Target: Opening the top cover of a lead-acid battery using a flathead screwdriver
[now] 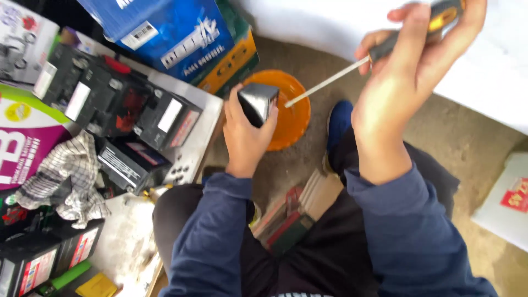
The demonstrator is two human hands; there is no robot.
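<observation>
My left hand [243,137] grips a small black boxy battery [256,102], tilted over an orange bowl [291,118] on the ground. My right hand [410,77] is raised at the upper right and holds a screwdriver [352,69] by its dark and yellow handle. The thin metal shaft slants down to the left, and its tip sits just right of the battery, above the bowl. Both arms wear dark blue sleeves.
Several black batteries [118,107] and a checked rag [69,179] lie on a metal table [190,159] at left. Blue and yellow cartons [181,33] stand behind the bowl. A blue shoe [338,124], flat boxes [300,212] on the ground, and a white box [506,203] at right.
</observation>
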